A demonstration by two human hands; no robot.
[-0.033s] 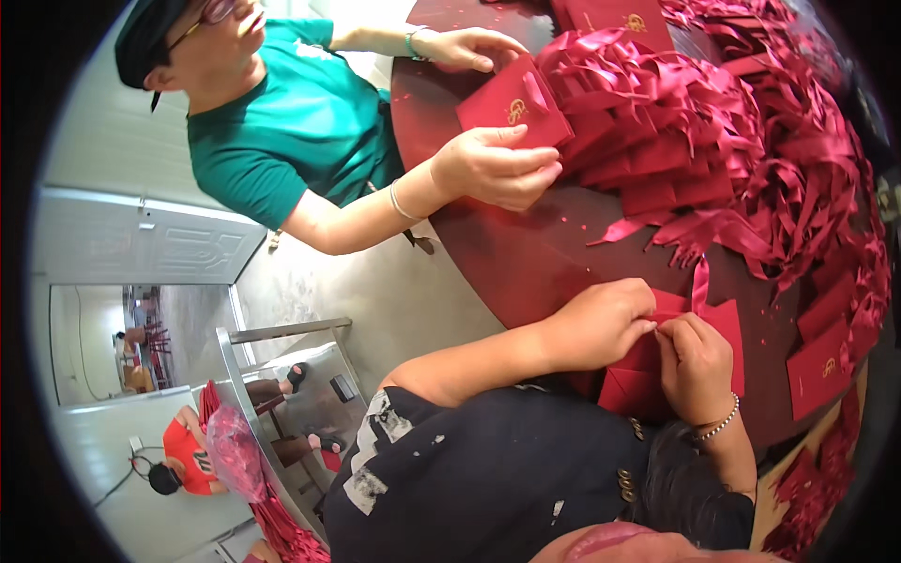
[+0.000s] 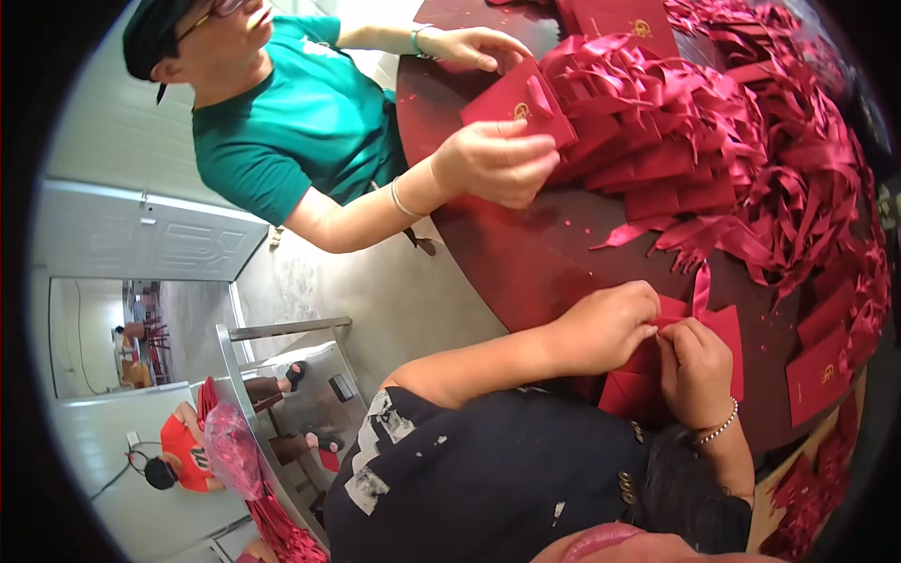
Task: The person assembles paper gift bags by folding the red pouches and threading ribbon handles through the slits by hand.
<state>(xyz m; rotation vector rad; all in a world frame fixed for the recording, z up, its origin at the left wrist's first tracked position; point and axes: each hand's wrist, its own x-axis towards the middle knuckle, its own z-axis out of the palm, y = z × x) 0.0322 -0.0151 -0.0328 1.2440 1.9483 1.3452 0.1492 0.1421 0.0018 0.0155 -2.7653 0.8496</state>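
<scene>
A red paper gift bag (image 2: 721, 328) lies at the near edge of the round table, partly covered by my hands. My left hand (image 2: 615, 322) is closed over its upper part, thumb and forefinger pinched together. My right hand (image 2: 694, 368), with a beaded bracelet at the wrist, pinches at the same spot, its fingertips nearly meeting the left ones. The small part between the fingertips is hidden. From behind the right hand a glossy red ribbon (image 2: 702, 289) sticks out away from me. A red flap (image 2: 631, 392) shows below the left hand.
A large heap of ribboned red bags (image 2: 657, 131) covers the far and right part of the dark red table (image 2: 526, 253). Across from me a co-worker in a green shirt (image 2: 282, 113) handles another red bag (image 2: 516, 103). A metal-framed table (image 2: 282, 328) stands at left.
</scene>
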